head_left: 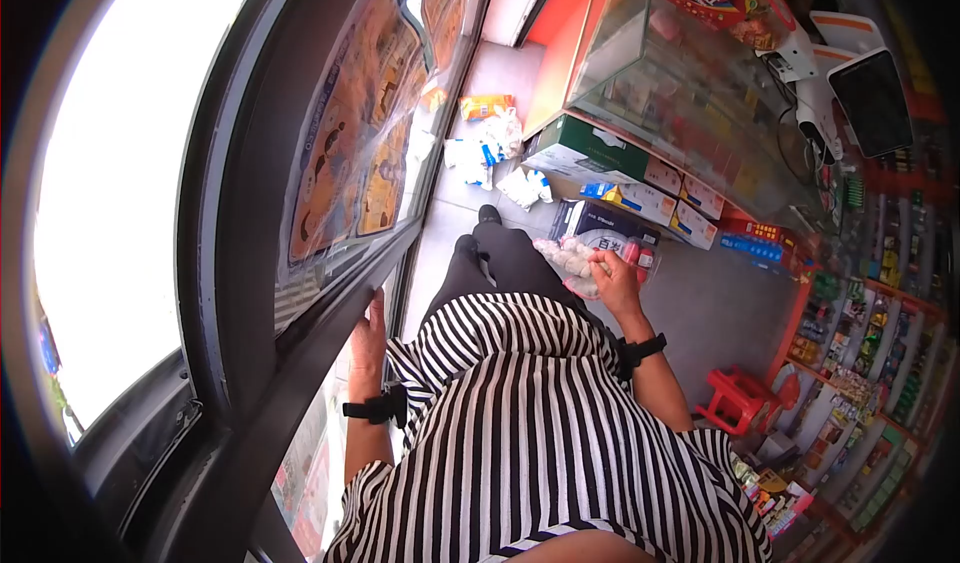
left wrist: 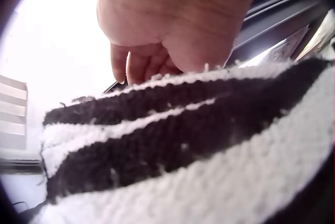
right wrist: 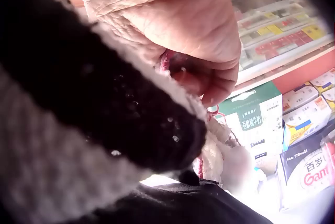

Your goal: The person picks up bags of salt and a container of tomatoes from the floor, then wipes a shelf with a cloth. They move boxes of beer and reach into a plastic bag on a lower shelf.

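Note:
My right hand (head_left: 616, 285) grips the gathered top of a bag of whitish, lumpy bulbs (head_left: 568, 257) that look like garlic, hanging beside the thigh. Pink-red strands of the bag (right wrist: 166, 61) show inside the curled fingers in the right wrist view, with pale lumps below. My left hand (head_left: 368, 345) is at the edge of the dark-framed glass door (head_left: 330, 338), its fingers extended along the frame. From the left wrist, that hand (left wrist: 167, 20) appears above the striped shirt (left wrist: 172, 135), which hides part of the fingers.
A glass display counter (head_left: 680, 93) stands ahead to the right, with boxes (head_left: 590, 150) stacked along its foot. Crumpled white-and-blue packaging (head_left: 480, 158) lies on the floor by the door. A red stool (head_left: 735, 400) and stocked shelves (head_left: 850, 363) are at the right.

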{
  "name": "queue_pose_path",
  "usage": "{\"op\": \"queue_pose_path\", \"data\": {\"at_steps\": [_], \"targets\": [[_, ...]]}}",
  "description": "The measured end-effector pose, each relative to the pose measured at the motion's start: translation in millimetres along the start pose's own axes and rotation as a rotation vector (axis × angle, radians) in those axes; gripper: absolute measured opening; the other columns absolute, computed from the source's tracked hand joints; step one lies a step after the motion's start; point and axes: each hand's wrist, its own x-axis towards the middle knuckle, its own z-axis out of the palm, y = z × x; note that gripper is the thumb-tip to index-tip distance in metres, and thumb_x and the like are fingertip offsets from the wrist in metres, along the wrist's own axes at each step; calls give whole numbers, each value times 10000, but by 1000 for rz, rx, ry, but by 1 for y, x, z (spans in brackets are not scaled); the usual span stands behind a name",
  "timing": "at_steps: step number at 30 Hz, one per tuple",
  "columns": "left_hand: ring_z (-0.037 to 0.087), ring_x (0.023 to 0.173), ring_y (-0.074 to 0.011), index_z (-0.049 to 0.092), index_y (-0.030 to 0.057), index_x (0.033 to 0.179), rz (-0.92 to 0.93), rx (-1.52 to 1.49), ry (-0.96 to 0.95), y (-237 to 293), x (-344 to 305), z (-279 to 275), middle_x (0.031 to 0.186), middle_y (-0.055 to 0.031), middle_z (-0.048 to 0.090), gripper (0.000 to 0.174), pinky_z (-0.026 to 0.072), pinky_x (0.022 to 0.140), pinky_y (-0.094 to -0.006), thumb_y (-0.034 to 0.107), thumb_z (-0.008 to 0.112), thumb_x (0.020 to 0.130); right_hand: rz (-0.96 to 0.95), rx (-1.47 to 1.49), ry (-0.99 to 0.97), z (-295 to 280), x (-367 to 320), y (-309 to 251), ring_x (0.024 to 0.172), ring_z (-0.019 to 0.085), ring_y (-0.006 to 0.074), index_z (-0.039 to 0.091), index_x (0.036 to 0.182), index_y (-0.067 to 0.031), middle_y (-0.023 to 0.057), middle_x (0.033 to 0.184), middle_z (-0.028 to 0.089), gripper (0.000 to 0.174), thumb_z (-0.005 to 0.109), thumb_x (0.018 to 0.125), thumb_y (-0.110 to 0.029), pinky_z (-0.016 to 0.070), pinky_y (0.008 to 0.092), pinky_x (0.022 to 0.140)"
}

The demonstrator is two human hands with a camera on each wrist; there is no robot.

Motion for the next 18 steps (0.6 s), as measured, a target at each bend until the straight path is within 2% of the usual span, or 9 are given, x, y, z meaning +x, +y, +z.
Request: {"op": "queue_pose_path", "data": {"at_steps": [3,5,9,11,13,15,18], "targets": [[602,865,-191,561,-29,1028,17,-23,-10,5,0,6,900,-121,635,303,466,805,-321,250,578,914,-59,-15,41,-7,0,-4,754,601,128,613,911,-17,73,811,654,124,582,833,-108,477,286,706],[602,866,-313,625,-31,1005,-10,10,-4,1,6,9,968,-185,645,322,451,810,-380,271,588,899,-47,-28,80,-7,6,-3,744,601,129,612,900,-21,72,803,651,111,583,832,-104,477,287,694],[607,833,-305,627,-36,981,54,23,-21,10,4,0,935,-181,647,305,460,777,-382,255,579,903,12,-4,93,-10,-3,-9,734,598,129,612,891,-23,70,792,645,98,584,830,-94,476,286,686],[606,825,-295,626,-37,978,57,65,-52,23,3,-8,925,-177,646,295,460,773,-379,244,573,906,-68,-4,121,-11,-9,-10,721,630,171,605,899,-32,100,795,655,95,585,833,-98,484,297,660],[605,817,-286,625,-38,975,71,103,-83,25,5,-11,915,-173,646,284,460,768,-376,233,568,909,-53,8,134,-12,-15,-12,715,624,161,605,902,-25,95,783,649,96,586,833,-88,481,293,656],[594,882,-178,558,-20,1007,57,41,-121,17,5,-14,920,-105,620,238,459,820,-321,203,561,923,-72,39,141,-8,-19,-10,712,620,163,605,900,-24,97,782,645,93,586,831,-83,479,292,657],[588,898,-182,555,-24,1022,16,48,-162,22,4,-17,928,-111,616,273,448,840,-322,233,550,930,-27,22,113,-5,-19,-10,753,637,232,603,901,-32,129,822,648,95,589,821,-81,486,315,674]]}}
